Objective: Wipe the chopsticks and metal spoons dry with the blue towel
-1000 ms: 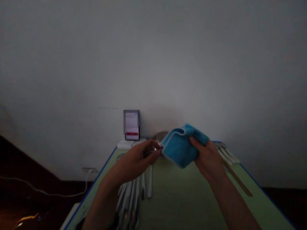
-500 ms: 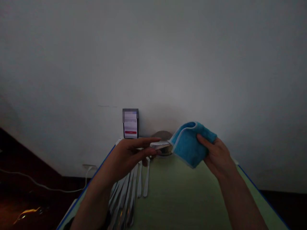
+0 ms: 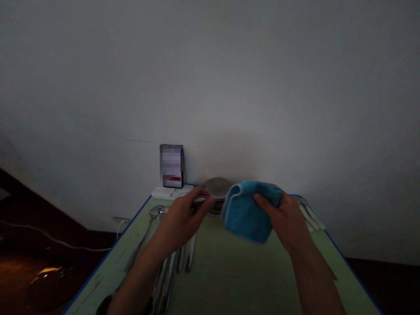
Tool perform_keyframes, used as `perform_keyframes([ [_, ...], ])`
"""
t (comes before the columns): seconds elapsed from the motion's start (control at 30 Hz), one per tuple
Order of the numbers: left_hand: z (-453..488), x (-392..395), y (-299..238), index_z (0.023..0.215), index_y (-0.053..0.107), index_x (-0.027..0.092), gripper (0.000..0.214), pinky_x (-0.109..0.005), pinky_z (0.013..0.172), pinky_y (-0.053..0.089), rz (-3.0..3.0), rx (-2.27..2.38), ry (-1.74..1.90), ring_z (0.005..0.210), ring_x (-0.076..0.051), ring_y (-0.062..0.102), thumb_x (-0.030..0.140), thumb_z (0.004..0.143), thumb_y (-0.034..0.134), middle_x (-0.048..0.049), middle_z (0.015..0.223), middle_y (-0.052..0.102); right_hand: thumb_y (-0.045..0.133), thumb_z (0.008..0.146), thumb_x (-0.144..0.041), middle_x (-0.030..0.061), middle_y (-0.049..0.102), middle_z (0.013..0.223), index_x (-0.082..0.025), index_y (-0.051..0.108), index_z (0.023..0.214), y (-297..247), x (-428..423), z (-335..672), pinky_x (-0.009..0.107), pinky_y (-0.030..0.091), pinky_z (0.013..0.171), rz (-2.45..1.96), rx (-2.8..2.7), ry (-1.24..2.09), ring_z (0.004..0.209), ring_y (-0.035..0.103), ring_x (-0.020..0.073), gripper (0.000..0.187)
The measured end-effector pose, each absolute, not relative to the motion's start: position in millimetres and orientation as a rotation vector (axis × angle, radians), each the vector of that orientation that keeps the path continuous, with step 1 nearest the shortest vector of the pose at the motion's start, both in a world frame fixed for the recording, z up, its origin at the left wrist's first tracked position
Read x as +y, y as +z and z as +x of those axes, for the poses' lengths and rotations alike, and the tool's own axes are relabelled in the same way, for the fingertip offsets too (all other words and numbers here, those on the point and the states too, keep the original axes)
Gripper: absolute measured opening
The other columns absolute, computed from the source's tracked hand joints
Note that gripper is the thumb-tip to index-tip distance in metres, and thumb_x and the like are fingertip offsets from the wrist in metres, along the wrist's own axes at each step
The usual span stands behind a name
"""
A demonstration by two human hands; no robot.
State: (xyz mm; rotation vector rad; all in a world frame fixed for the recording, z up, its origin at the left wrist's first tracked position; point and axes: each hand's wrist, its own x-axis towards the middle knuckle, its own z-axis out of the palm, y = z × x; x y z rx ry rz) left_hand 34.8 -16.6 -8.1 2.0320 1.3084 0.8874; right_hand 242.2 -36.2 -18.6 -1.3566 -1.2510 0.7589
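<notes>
My right hand [image 3: 288, 221] is closed around a folded blue cloth [image 3: 244, 212], holding it above the green table [image 3: 229, 280]. My left hand [image 3: 179, 221] pinches the handle of a metal utensil [image 3: 201, 199] whose far end goes into the cloth. I cannot make out which kind of utensil it is. Both hands are held close together over the table's far middle.
Several metal utensils [image 3: 172, 271] lie in a row under my left forearm, with a large spoon [image 3: 154, 212] to their left. More cutlery [image 3: 308, 212] lies at the far right. A phone [image 3: 171, 166] stands on a white block against the wall, beside a round metal object [image 3: 216, 188].
Both hands dropped slightly and drew closer together; the cloth moved left along the utensil. The view shifted, bringing the large spoon at left and right-side cutlery into sight.
</notes>
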Motion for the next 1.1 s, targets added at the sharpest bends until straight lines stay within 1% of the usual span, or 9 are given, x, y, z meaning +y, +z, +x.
perform_keyframes([
  [0.13,49,-20,-11,0.082,0.054,0.019,0.023,-0.019,0.05,0.038,1.992,1.283,0.889,0.055,-0.01,0.052,0.039,0.085,0.044,0.0039,0.064,0.058,0.062,0.069,-0.044,0.0056,0.069,0.084,-0.019,0.065,0.095,-33,-27,244,0.034,0.046,0.069,-1.228,-0.891,0.868,0.074,0.061,0.0196,0.037],
  [0.23,53,-16,-16,0.087,0.053,0.019,0.022,-0.018,0.046,0.034,1.883,1.386,0.987,0.05,-0.009,0.048,0.04,0.083,0.048,0.005,0.061,0.054,0.061,0.07,-0.045,0.0045,0.068,0.082,-0.019,0.065,0.094,-35,-26,245,0.034,0.046,0.068,-1.236,-0.898,0.967,0.074,0.06,0.0191,0.036],
  [0.33,51,-8,-23,0.096,0.048,0.02,0.024,-0.017,0.04,0.026,1.752,1.455,1.062,0.043,-0.008,0.039,0.041,0.083,0.048,0.0079,0.052,0.044,0.06,0.071,-0.046,0.0031,0.067,0.082,-0.019,0.065,0.091,-32,-27,244,0.033,0.046,0.07,-1.299,-0.999,1.03,0.077,0.06,0.019,0.034],
  [0.5,45,-3,-24,0.095,0.048,0.021,0.023,-0.018,0.04,0.025,1.743,1.521,1.057,0.042,-0.008,0.035,0.04,0.083,0.049,0.0092,0.047,0.035,0.06,0.071,-0.047,0.0033,0.067,0.085,-0.018,0.063,0.091,-29,-23,242,0.032,0.046,0.071,-1.327,-0.999,1.065,0.08,0.06,0.0193,0.036],
  [0.57,44,-3,-22,0.095,0.048,0.02,0.024,-0.018,0.041,0.028,1.744,1.503,1.012,0.044,-0.009,0.04,0.04,0.082,0.05,0.0079,0.05,0.042,0.063,0.069,-0.047,0.0032,0.067,0.084,-0.018,0.062,0.091,-31,-20,241,0.03,0.047,0.069,-1.35,-0.95,1.043,0.079,0.06,0.0191,0.037],
  [0.67,43,-4,-21,0.103,0.046,0.02,0.029,-0.02,0.05,0.04,1.74,1.406,0.952,0.058,-0.012,0.054,0.039,0.081,0.052,0.0026,0.069,0.058,0.065,0.065,-0.047,0.0036,0.067,0.08,-0.017,0.063,0.088,-36,-16,239,0.03,0.047,0.064,-1.39,-0.837,1.043,0.074,0.06,0.0189,0.038],
  [0.77,42,-5,-20,0.105,0.047,0.021,0.029,-0.022,0.06,0.046,1.746,1.352,0.95,0.072,-0.014,0.06,0.037,0.082,0.052,-0.0008,0.086,0.063,0.065,0.065,-0.047,0.0037,0.067,0.08,-0.017,0.063,0.091,-40,-15,235,0.03,0.048,0.062,-1.336,-0.722,1.108,0.073,0.061,0.0189,0.039],
  [0.93,39,-6,-16,0.096,0.051,0.021,0.019,-0.021,0.061,0.047,1.758,1.39,1.034,0.074,-0.013,0.062,0.034,0.083,0.05,0.0,0.085,0.066,0.061,0.069,-0.047,0.002,0.068,0.086,-0.02,0.064,0.091,-38,-23,231,0.03,0.047,0.073,-1.291,-0.751,1.116,0.082,0.061,0.0182,0.034],
  [1.1,38,-13,-12,0.101,0.048,0.021,0.025,-0.02,0.055,0.046,1.818,1.339,0.979,0.066,-0.014,0.063,0.035,0.081,0.054,0.0019,0.074,0.066,0.056,0.073,-0.05,0.0026,0.067,0.093,-0.022,0.062,0.096,-27,-34,234,0.032,0.046,0.078,-1.378,-0.877,0.957,0.089,0.06,0.0195,0.036],
])
